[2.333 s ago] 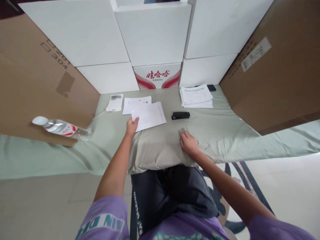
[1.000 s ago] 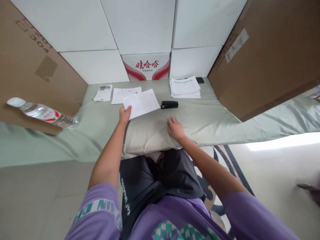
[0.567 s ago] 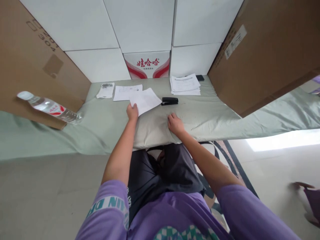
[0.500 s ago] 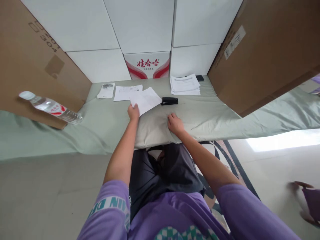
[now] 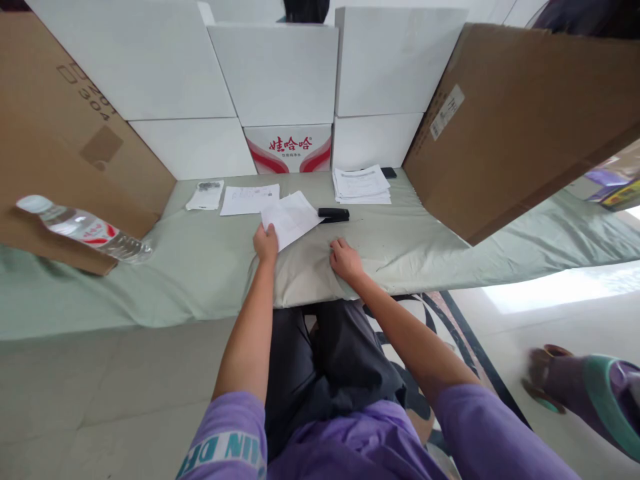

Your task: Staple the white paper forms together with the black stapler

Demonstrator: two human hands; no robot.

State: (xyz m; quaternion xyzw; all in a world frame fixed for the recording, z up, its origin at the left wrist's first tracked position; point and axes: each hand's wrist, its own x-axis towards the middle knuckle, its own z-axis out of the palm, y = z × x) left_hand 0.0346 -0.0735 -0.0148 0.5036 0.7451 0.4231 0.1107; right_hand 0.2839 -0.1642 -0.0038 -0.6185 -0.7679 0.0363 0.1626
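The right hand rests flat, fingers loosely spread, on the cloth-covered table, holding nothing. The left hand pinches the near corner of a loose sheaf of papers, apparently not yet stapled. The black stapler lies untouched just beyond, with a paper stack farther back.

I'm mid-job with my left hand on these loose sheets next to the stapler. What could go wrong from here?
The left hand pins only one corner of the loose white paper sheets, so they may fan out of line. The sheets' far edge lies right by the black stapler and could catch on it. The pale green cloth is bunched under the right hand; it may slip and drag the papers.
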